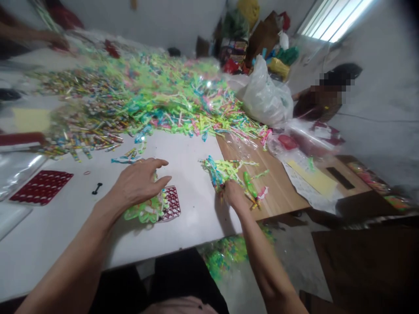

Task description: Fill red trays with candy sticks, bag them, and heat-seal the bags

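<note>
My left hand [139, 181] is above the white table with thumb and fingers apart, holding nothing. Beneath and beside it lie looped green plastic pieces [144, 212] on a red-and-white patterned card [172, 203]. At the table's right part, my right hand [233, 192] is closed at the lower edge of a small bunch of green, white and blue strips [225, 169]. Its fingertips are partly hidden, so what they pinch cannot be made out. A green piece [250, 184] and a pink-tipped one lie just right of that hand.
A large heap of coloured strips [170, 96] covers the back. Left are a red card [42, 187], a small black piece [97, 188] and clear bags. A white plastic bag [266, 93] stands back right. Another person's hand [59, 41] is far left.
</note>
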Action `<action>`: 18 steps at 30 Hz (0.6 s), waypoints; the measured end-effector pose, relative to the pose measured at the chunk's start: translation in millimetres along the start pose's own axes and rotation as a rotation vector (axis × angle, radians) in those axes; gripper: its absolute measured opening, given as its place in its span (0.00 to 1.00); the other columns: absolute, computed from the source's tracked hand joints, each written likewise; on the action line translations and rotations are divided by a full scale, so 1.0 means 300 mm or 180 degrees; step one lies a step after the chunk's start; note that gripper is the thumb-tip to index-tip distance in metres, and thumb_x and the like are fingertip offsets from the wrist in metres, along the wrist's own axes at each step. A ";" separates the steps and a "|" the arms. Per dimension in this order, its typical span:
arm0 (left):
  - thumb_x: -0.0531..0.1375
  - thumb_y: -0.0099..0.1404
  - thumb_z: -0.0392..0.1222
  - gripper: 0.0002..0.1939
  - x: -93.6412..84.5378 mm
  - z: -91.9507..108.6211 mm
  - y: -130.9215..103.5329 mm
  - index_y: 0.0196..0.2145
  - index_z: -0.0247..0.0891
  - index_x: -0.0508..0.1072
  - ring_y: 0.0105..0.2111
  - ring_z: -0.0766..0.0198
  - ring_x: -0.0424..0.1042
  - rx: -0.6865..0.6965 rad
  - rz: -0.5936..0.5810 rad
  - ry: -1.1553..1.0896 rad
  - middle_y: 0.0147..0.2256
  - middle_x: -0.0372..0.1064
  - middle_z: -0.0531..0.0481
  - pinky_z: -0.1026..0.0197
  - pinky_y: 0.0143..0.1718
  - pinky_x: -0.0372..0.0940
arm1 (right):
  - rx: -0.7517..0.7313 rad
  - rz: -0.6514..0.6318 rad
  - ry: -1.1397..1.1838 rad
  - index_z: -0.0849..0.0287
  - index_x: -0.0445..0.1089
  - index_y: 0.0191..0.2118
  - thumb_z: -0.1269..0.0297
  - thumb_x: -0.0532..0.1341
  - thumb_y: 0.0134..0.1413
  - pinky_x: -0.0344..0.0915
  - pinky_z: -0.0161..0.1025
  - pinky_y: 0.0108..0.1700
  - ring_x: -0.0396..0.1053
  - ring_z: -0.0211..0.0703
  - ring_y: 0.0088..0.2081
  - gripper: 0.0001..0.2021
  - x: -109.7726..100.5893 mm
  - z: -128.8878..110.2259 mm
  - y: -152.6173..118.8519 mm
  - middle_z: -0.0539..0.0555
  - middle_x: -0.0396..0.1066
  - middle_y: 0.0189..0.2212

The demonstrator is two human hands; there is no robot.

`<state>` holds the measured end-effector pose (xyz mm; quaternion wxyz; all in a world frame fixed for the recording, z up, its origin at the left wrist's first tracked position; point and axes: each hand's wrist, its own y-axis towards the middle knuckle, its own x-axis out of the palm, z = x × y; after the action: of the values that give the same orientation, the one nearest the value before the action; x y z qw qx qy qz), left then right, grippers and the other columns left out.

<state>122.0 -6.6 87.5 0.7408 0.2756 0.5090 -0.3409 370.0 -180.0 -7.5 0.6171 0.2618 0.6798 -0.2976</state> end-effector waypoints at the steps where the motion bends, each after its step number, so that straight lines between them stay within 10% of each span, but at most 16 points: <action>1: 0.49 0.62 0.54 0.27 -0.001 0.002 0.000 0.54 0.38 0.67 0.53 0.48 0.66 0.0001 -0.0021 -0.0011 0.53 0.68 0.43 0.46 0.54 0.60 | 0.0012 -0.0003 -0.0084 0.66 0.72 0.38 0.69 0.54 0.57 0.62 0.40 0.37 0.72 0.53 0.40 0.11 0.000 0.008 0.013 0.66 0.73 0.39; 8: 0.51 0.62 0.50 0.25 -0.005 0.003 -0.004 0.53 0.38 0.68 0.51 0.52 0.68 -0.0087 0.0016 -0.0086 0.50 0.70 0.44 0.50 0.54 0.60 | -0.0511 0.0329 0.1809 0.62 0.68 0.35 0.59 0.57 0.55 0.62 0.37 0.34 0.69 0.44 0.31 0.11 0.005 -0.140 -0.074 0.57 0.72 0.28; 12: 0.52 0.62 0.49 0.24 -0.005 0.001 -0.007 0.53 0.38 0.69 0.50 0.53 0.68 -0.0129 0.0076 -0.0130 0.49 0.71 0.45 0.51 0.54 0.60 | -0.0777 -0.0333 0.3652 0.59 0.65 0.41 0.56 0.61 0.47 0.64 0.35 0.28 0.68 0.40 0.26 0.16 0.074 -0.302 -0.224 0.50 0.70 0.26; 18: 0.53 0.62 0.47 0.23 -0.007 0.006 -0.007 0.53 0.38 0.69 0.50 0.53 0.68 -0.0128 0.0062 -0.0182 0.49 0.71 0.45 0.51 0.54 0.60 | -0.0597 -0.0699 0.3364 0.58 0.67 0.34 0.59 0.56 0.52 0.67 0.37 0.31 0.71 0.42 0.28 0.09 0.214 -0.418 -0.316 0.51 0.71 0.24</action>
<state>120.8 -8.9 90.0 0.7637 0.2558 0.4917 -0.3310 209.2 -154.4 -55.9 0.1776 0.2470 0.9442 -0.1263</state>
